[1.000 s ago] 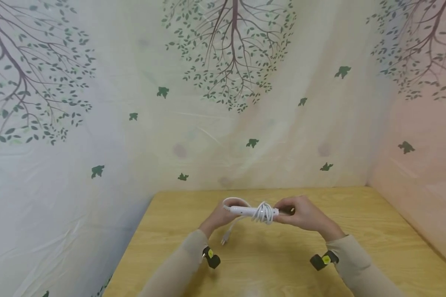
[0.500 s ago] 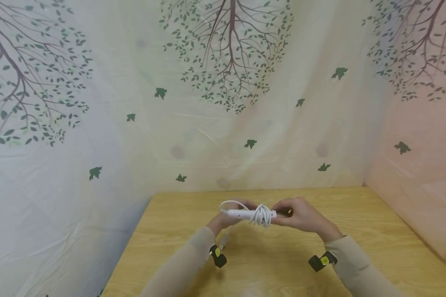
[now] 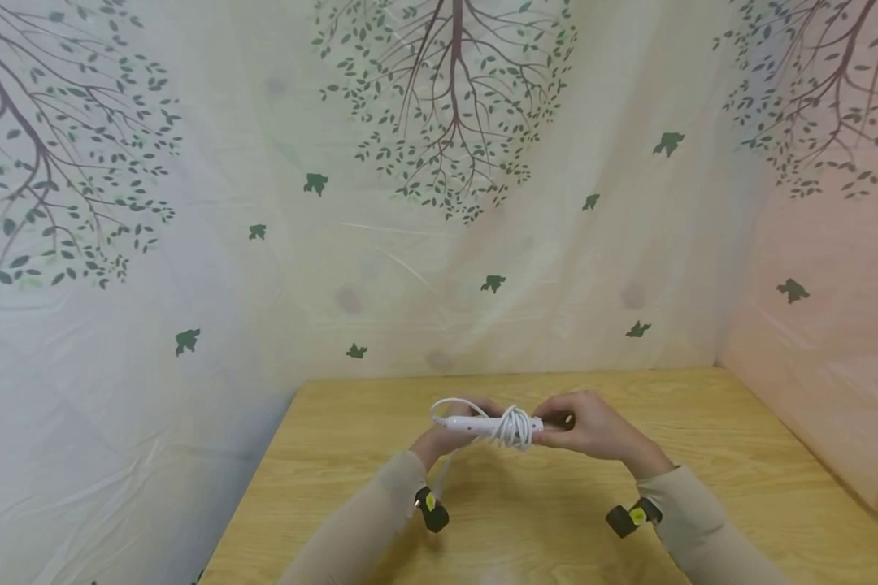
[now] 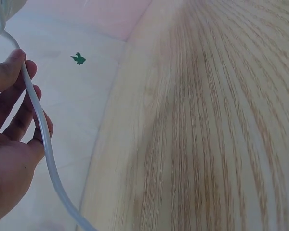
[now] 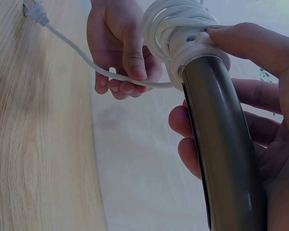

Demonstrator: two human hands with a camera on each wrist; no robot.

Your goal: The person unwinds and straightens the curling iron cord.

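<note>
A white curling iron [image 3: 464, 425] is held level above the table in the head view, its cord [image 3: 514, 427] coiled around the handle. My right hand [image 3: 596, 426] grips it where handle meets barrel. The right wrist view shows the dark, glossy barrel [image 5: 221, 144] lying across the palm, with the thumb on the white collar. My left hand [image 3: 439, 439] is partly behind the handle. In the left wrist view, its thumb and fingers pinch the loose stretch of cord [image 4: 45, 139]. That cord ends in a two-pin plug [image 5: 34, 12], hanging free.
Both hands are over a wood-grain table [image 3: 322, 487]. A printed fabric backdrop [image 3: 410, 268] with trees and birds rises behind it and along both sides. Small black cameras [image 3: 433, 512] are strapped to the wrists.
My left hand has shifted slightly right along the cord, and the plug, visible earlier, now hides behind the left wrist in the head view. The right hand and curling iron barely moved.
</note>
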